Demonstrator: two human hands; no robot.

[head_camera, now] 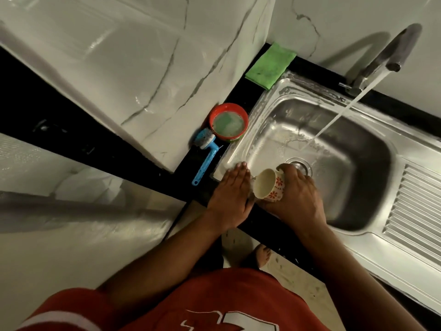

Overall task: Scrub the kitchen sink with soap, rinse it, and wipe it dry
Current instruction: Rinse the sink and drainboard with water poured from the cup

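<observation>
The steel sink [353, 182] has soapy foam along its left rim and back edge. Water streams from the faucet [381, 60] into the basin beside the drain [299, 164]. My right hand [296, 197] grips a cream mug [268, 186] with red flowers, tipped on its side with its mouth toward the left rim. My left hand [232, 197] lies flat, fingers straight, on the sink's wet near-left corner, right next to the mug's mouth.
A red soap tub [228, 121] holding a green sponge and a blue-handled brush [205, 154] sit on the black counter left of the sink. A green cloth [270, 64] lies at the back corner. The ribbed drainboard [415, 209] extends right. Marble wall behind.
</observation>
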